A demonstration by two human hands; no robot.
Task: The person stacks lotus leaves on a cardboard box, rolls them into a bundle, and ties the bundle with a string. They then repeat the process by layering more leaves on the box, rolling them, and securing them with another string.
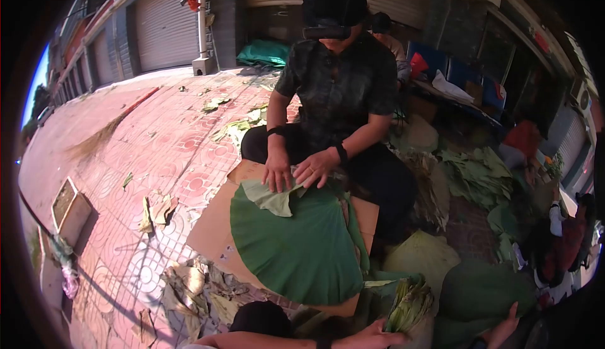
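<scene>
My left hand [377,336], at the bottom of the head view, is closed around the lower end of a folded, yellow-green bundle of dried leaf [408,305]. To its right, my right hand [502,329] lies at the edge of a broad dark green lotus leaf [476,292], with fingers stretched out. A paler lotus leaf [425,254] lies just beyond. Opposite me, a seated co-worker [337,90] presses both hands on a small pale leaf piece [271,197]. That piece rests over a large green lotus leaf [296,248] on a cardboard sheet [214,238].
Dry leaf scraps [189,292] litter the paving on the left, near planter boxes [68,207] and a broom [104,131]. Stacked green leaves [476,175] lie at the right. Another person [570,242] sits at the far right. A dark rounded shape [259,317] is before my left forearm.
</scene>
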